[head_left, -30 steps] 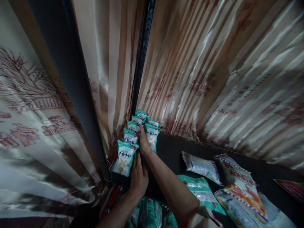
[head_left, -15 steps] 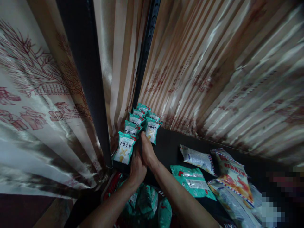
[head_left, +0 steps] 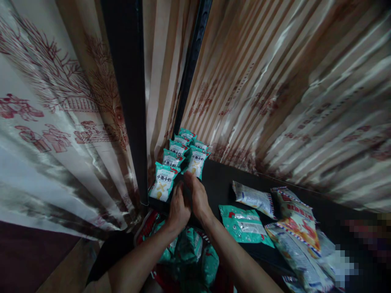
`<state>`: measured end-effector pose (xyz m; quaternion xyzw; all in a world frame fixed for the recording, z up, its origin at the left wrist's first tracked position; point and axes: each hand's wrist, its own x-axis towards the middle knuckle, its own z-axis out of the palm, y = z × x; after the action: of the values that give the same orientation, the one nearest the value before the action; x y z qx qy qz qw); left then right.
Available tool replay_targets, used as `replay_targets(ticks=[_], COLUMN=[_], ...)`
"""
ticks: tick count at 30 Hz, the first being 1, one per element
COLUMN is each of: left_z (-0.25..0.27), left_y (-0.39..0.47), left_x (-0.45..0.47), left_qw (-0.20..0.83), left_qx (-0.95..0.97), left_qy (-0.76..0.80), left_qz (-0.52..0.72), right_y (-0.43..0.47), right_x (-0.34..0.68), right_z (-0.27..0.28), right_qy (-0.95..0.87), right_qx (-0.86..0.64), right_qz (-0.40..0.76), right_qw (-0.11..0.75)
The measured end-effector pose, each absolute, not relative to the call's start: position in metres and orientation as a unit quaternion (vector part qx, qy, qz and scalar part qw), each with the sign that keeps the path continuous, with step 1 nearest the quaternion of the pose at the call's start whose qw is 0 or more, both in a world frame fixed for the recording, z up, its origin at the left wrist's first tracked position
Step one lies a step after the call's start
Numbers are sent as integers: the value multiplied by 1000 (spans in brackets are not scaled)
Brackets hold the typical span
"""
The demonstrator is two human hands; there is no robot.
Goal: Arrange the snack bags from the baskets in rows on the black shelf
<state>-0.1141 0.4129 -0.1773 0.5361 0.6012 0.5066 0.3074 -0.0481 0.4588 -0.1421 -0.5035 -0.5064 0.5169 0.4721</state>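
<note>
While both hands point up the frame from its lower edge, their palms turned toward each other across a narrow dark gap, the left hand [head_left: 179,211] sits just right of the front teal-and-white packet [head_left: 162,183], with its fingers loosely straightened and lying close side by side. On the right hand [head_left: 200,199] the fingers are likewise extended and held together, their tips overlapping the lower edge of the second row's front packet [head_left: 197,160]; I cannot tell whether they touch it. Near the frame's centre, the teal-and-white packets stand upright in two rows on a black shelf [head_left: 218,181], the left row longer than the right. Right of the right forearm lie a flat teal packet [head_left: 246,224], a silvery packet [head_left: 253,198] and a red-and-orange packet [head_left: 301,228] atop others. More teal packets [head_left: 191,246] sit below the hands at bottom centre, partly hidden by the forearms.
</note>
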Motion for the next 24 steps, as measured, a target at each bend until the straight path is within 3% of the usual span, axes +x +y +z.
replay_targets(ticks=[15, 20, 24], left_z=[-169, -166, -168], left_y=[370, 367, 365], left_x=[-137, -134, -124], left_qw=[318, 315, 320], left_qx=[430, 459, 512], left_qy=[685, 659, 606], left_qz=[495, 506, 518], right_y=[408, 401, 385], right_x=[-64, -55, -17], right_z=[-143, -129, -129], right_qy=[-520, -515, -542], right_qx=[-485, -513, -569], right_qz=[595, 558, 443], right_qw=[375, 400, 431])
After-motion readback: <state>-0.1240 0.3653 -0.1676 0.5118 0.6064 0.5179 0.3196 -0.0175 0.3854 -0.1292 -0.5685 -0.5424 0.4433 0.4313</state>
